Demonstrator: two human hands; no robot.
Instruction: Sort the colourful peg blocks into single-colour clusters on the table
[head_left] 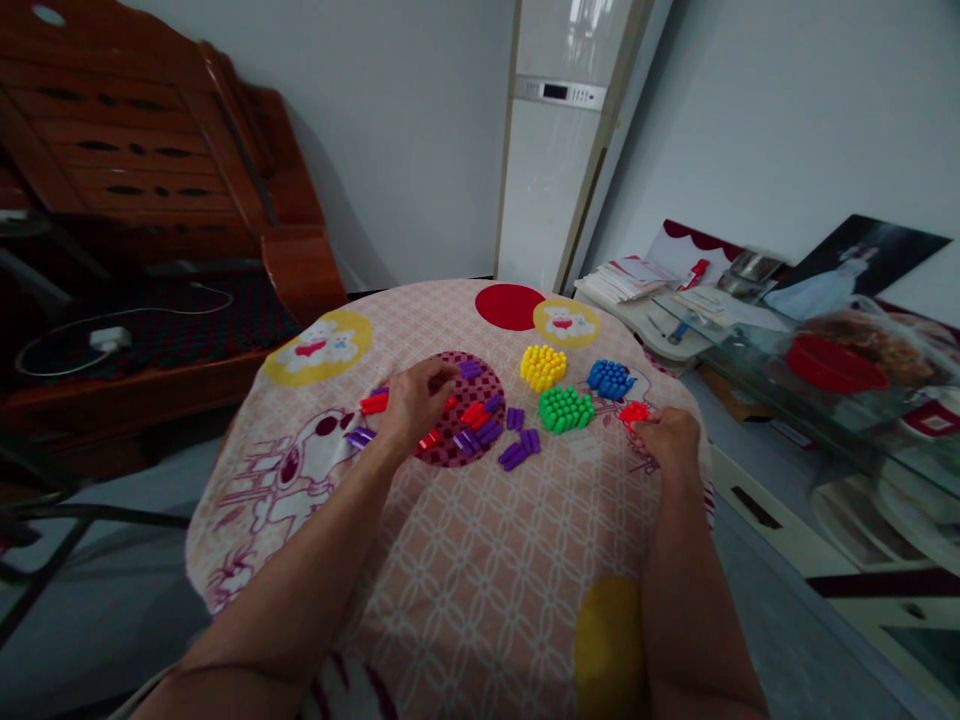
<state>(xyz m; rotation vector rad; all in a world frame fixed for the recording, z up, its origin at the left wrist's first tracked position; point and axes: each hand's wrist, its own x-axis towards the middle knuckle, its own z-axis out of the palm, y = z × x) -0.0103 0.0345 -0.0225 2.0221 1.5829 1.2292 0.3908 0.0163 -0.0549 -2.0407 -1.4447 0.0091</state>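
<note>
While hands reach among pieces, patterned tablecloth (pinkish), wooden bench

Two bare hands and forearms, with a trace of pale clothing.
The person's left hand and right hand have slender fingers and are ungloved. The left forearm and right forearm are uncovered, narrow at the wrists and broader toward the near side. A fine crease crosses near the left elbow; a thin edge of pale fabric shows at near left, its details blurred.
</note>
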